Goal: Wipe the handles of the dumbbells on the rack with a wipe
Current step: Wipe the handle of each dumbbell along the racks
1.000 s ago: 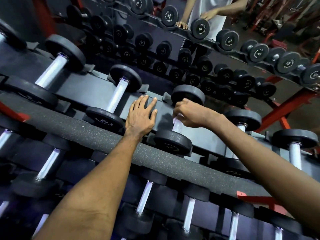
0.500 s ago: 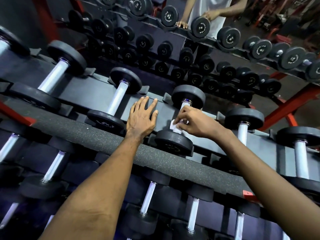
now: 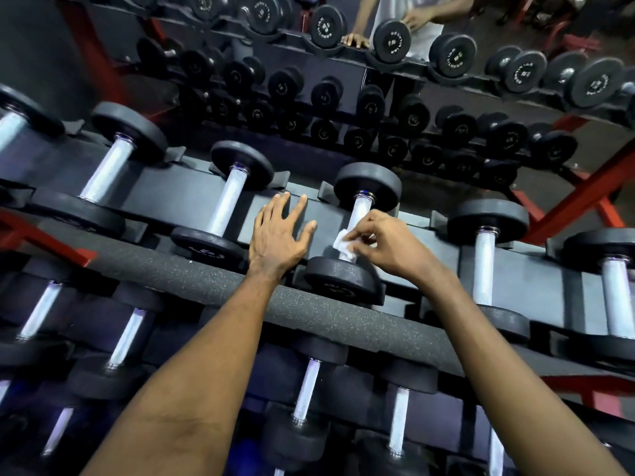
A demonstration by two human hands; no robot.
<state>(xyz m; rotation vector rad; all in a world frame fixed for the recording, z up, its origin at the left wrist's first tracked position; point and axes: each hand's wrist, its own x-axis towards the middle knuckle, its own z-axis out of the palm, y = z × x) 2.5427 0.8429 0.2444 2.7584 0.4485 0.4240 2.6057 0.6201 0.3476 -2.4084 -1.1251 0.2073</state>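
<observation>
Beyond the near shelf runs a second long tiered rack of black round-headed weights (image 3: 453, 56), braced by slanted red-painted steel beams (image 3: 591, 187) over a dull grey-brown floor (image 3: 549, 183). A person in a white top (image 3: 398, 12) stands behind it (only torso and arms show). More red metal gym frames (image 3: 570, 39) crowd the far right corner. The light is dim and cool.

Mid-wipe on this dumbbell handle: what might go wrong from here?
1. The right hand pinches a small crumpled wipe at the near end of the handle; the far end and underside may get missed.
2. That fingertip pinch could let the wipe drop behind the near weight.
3. The left hand lies flat on the rack beside that weight; if it rolls, fingers might get caught.
</observation>
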